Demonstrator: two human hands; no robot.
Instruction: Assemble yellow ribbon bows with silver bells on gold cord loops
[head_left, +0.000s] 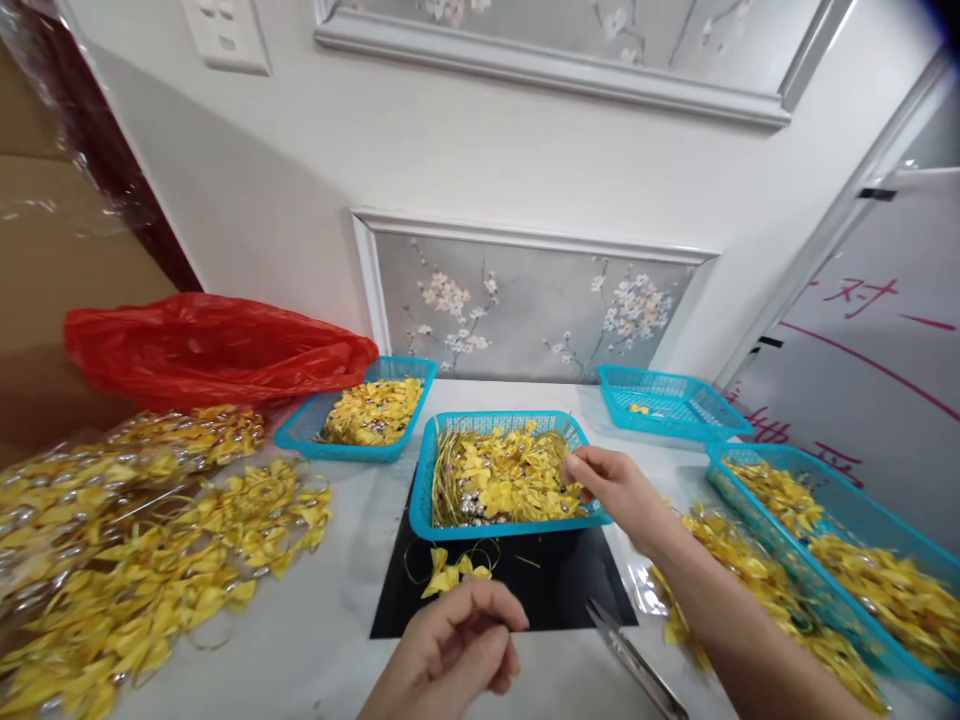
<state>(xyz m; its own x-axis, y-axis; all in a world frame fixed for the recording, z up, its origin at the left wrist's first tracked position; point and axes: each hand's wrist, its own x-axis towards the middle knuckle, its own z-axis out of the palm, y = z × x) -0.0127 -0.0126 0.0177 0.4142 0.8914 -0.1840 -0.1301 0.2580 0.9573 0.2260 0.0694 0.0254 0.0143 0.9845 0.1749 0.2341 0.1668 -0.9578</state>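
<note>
My right hand (611, 485) reaches into the middle blue basket (422, 480), its fingers pinched among yellow ribbon bows (502, 475) and thin gold cords. What it pinches is too small to name. My left hand (457, 645) is curled closed near the front edge of a black mat (555, 590). Just beyond its fingers a yellow bow with a gold loop (448, 572) lies on the mat. Whether the left hand holds the bow's cord I cannot make out.
Metal scissors or tweezers (634, 660) lie at the front right. Blue baskets stand at back left (300, 435), back right (675, 400) and right (862, 520). Loose bows (165, 570) and a clear bag of them cover the left. A red plastic bag (210, 345) lies behind.
</note>
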